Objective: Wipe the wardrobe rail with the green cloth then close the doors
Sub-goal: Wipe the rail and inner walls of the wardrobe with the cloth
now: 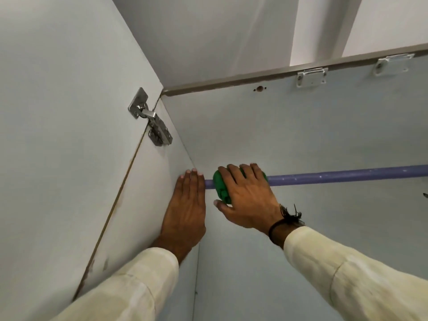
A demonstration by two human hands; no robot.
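Observation:
A purple wardrobe rail (347,176) runs horizontally across the pale blue wardrobe interior. Near its left end, my right hand (245,198) is wrapped over the green cloth (221,188), which is bunched around the rail. My left hand (188,205) lies flat, fingers together, against the wardrobe's left side wall (152,181), just left of the rail's end. It holds nothing. The left door (58,112) stands swung out, hung on a metal hinge (150,119).
The wardrobe's top panel (231,126) carries two white brackets (311,76) near its front edge and a small hole (259,89). The white ceiling (220,31) shows above. A dark wristband (281,225) is on my right wrist.

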